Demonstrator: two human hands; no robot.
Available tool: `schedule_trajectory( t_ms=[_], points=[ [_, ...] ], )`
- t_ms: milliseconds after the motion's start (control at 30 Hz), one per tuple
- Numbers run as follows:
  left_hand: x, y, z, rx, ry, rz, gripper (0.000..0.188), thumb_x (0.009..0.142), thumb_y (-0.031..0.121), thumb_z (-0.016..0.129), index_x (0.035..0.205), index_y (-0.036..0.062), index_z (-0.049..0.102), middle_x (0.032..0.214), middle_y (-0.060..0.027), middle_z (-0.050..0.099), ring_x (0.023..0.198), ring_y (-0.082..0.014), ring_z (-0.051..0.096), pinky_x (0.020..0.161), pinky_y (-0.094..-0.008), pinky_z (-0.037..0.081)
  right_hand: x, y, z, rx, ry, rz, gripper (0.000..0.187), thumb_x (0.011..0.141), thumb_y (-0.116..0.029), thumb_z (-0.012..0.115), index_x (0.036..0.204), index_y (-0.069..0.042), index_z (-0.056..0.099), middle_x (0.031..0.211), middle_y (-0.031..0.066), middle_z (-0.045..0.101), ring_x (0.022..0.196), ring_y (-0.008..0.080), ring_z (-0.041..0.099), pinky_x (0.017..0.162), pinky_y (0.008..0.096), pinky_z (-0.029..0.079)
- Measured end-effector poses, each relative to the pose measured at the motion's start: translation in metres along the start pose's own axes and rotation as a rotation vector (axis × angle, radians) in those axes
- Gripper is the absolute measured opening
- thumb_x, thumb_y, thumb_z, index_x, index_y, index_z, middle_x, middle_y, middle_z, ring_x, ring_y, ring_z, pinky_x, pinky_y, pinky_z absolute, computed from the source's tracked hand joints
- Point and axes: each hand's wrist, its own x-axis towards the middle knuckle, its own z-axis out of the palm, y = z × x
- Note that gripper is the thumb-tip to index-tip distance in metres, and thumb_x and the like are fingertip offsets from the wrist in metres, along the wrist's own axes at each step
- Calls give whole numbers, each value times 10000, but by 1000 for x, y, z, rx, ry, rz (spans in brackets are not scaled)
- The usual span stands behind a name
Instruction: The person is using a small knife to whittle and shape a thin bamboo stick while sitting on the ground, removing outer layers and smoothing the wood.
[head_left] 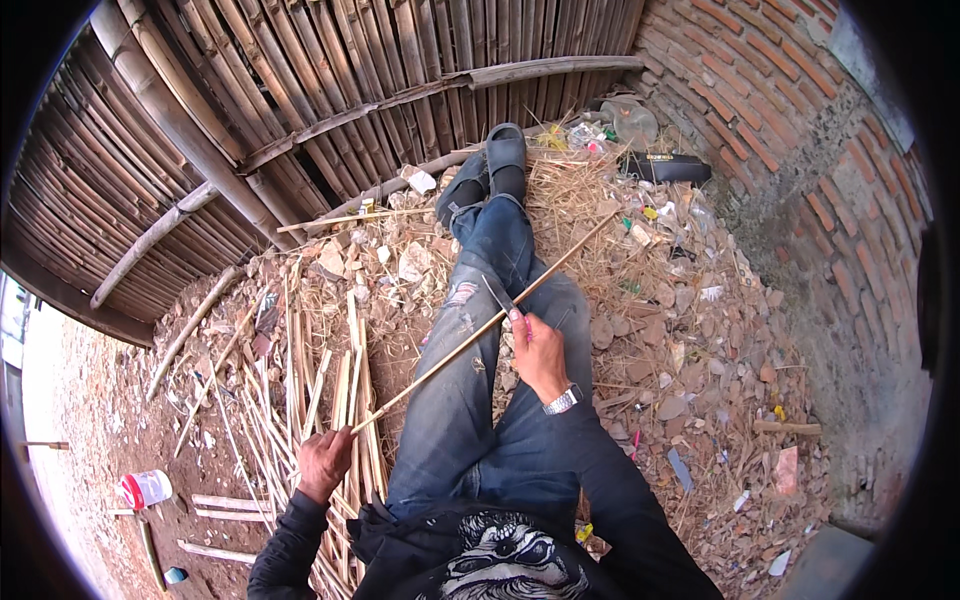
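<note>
A long, thin bamboo strip (430, 374) lies slantwise across my jean-clad legs, its far end reaching up to the right. My left hand (325, 464) is closed around its near end, beside my left thigh. Over my thighs, my right hand (538, 352) grips a knife (494, 293). The narrow blade points away to the upper left and crosses the strip, with a bit of pink showing by the fingers. My right thumb is at the strip; most of the knife's handle is hidden in the hand.
Split bamboo strips (350, 385) lie in a loose pile left of my legs. A bamboo wall (400, 60) stands ahead, a brick wall (840, 220) at the right. Rubble and litter cover the ground. A red and white container (147, 488) sits at the left, a black case (665, 168) far right.
</note>
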Motion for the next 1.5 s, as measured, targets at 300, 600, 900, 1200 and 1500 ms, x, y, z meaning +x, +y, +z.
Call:
schedule_trajectory(
  t_ms=[300, 600, 900, 1200, 1500],
  points=[
    [31, 21, -4, -56, 39, 19, 198, 899, 101, 725, 1093, 90, 686, 697, -58, 573, 588, -272, 594, 576, -415, 471, -49, -32, 11, -29, -108, -225, 427, 1065, -399, 580, 807, -58, 576, 611, 160, 600, 606, 435, 631, 549, 536, 466],
    [7, 27, -4, -51, 42, -39, 268, 879, 101, 741, 1143, 102, 700, 684, -51, 561, 576, -274, 581, 584, -400, 465, -42, -26, -23, 5, -217, -301, 365, 1070, -367, 566, 956, -24, 621, 710, 185, 664, 668, 433, 680, 573, 539, 507],
    [-6, 16, -15, -68, 47, -8, 214, 888, 73, 750, 1093, 91, 692, 659, -67, 556, 557, -286, 568, 547, -427, 453, 15, 18, -43, -392, -51, -141, 522, 1043, -466, 578, 779, -22, 651, 626, 241, 650, 606, 464, 666, 552, 559, 525],
    [-16, 6, -18, 6, 73, 10, 187, 897, 95, 751, 1067, 95, 674, 656, -56, 540, 549, -274, 565, 539, -415, 462, 37, 30, -51, -498, 33, -97, 543, 1043, -513, 542, 812, -47, 700, 654, 235, 674, 657, 467, 686, 584, 568, 544],
    [-77, -54, -14, 6, 33, -39, 179, 875, 95, 764, 1027, 102, 669, 681, -67, 562, 584, -303, 582, 573, -430, 465, 77, 54, -84, -517, 87, -56, 553, 1057, -491, 507, 856, -26, 725, 720, 258, 695, 715, 483, 692, 661, 579, 551]
  ],
)
